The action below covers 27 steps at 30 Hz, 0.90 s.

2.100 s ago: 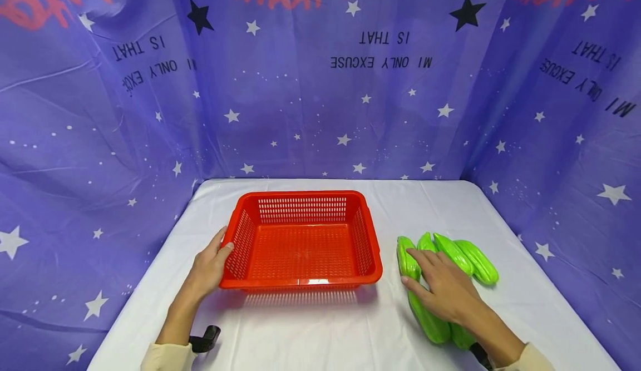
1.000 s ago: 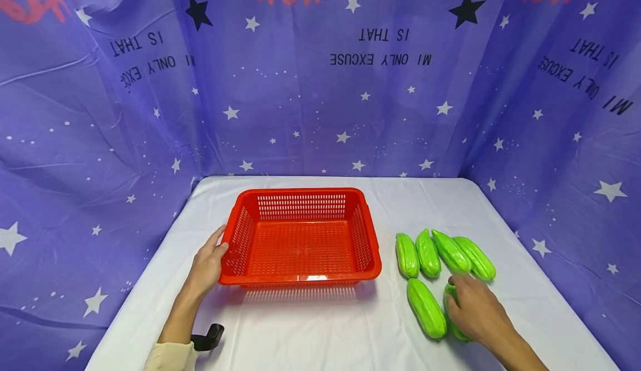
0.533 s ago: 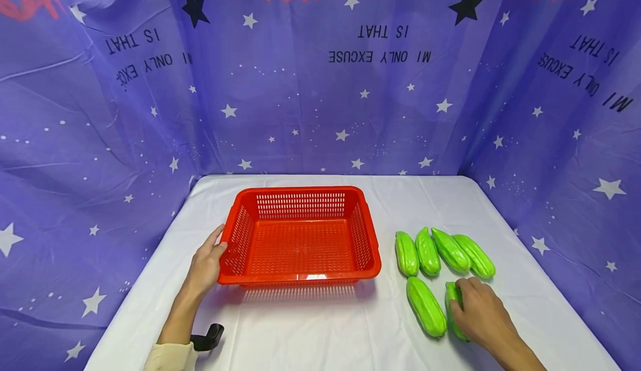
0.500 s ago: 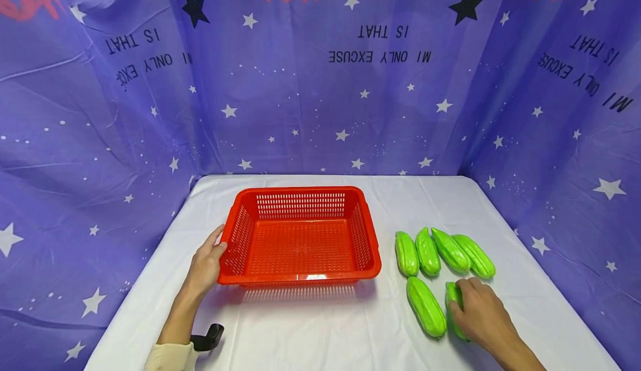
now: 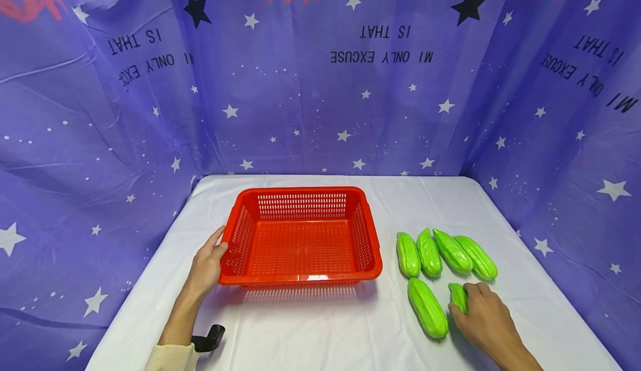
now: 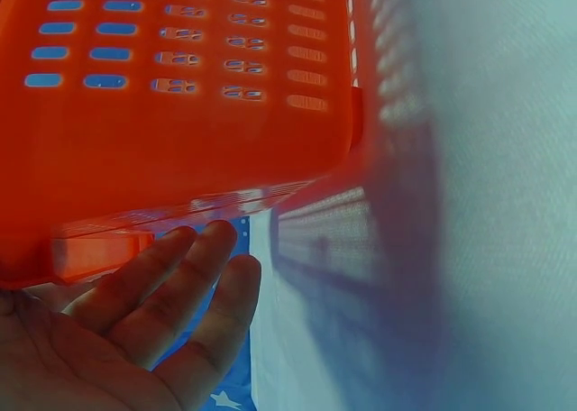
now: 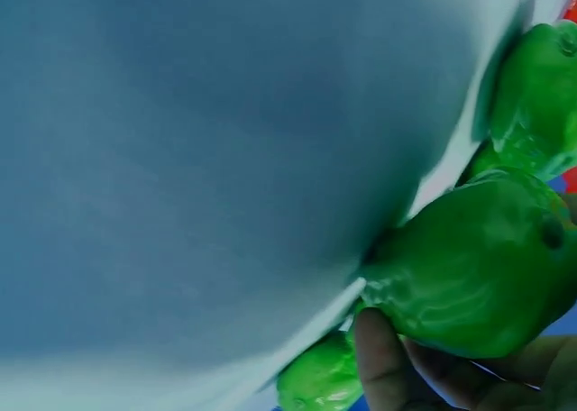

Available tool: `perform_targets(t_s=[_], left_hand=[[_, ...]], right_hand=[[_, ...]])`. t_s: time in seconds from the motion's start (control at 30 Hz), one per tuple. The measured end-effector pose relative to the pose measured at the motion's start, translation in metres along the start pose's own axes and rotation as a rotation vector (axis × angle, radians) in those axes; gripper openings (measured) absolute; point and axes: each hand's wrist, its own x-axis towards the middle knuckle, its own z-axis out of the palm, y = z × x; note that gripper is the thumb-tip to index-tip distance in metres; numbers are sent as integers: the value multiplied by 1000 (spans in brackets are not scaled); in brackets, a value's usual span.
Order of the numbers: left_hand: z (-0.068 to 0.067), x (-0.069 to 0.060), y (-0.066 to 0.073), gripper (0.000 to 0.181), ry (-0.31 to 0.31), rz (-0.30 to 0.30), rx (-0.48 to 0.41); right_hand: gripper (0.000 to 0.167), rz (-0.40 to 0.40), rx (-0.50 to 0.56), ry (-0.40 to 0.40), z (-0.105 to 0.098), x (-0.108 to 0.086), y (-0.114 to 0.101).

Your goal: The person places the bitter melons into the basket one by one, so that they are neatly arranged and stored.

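A red plastic basket (image 5: 300,276) with slotted walls stands on the white table. At its left end my left hand (image 5: 205,266) grips the rim; in the left wrist view the fingers of this hand (image 6: 153,321) lie beneath the rim of the basket (image 6: 180,141). On the right, my right hand (image 5: 486,318) holds a green fruit-like piece (image 5: 459,298), its lower part hidden by the hand. The right wrist view shows that green piece (image 7: 487,267) between the thumb and fingers of the hand (image 7: 487,375). Left of it lies another green piece (image 5: 428,308).
Four green pieces, that is several, lie in a row (image 5: 429,253) behind the right hand, right of the basket. A black wrist-worn device (image 5: 209,339) sits by the left sleeve. Purple star-printed curtains (image 5: 325,82) close the table in at the back and sides.
My right hand has left the group of green pieces and closed round the front right one, which has lately shifted slightly to the right. My left hand stays at the basket.
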Motion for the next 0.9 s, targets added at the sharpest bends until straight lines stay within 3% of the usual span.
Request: perform_targets(t_s=[0.23, 0.5, 0.9], left_hand=[[-1, 0, 2, 55, 6, -6, 5], [-1, -1, 3, 55, 2, -6, -11], [1, -2, 1, 54, -1, -19, -4]], right_hand=[[55, -10, 44, 136, 9, -4, 4], [60, 50, 66, 74, 7, -5, 6], [55, 68, 95, 127, 10, -12, 9]])
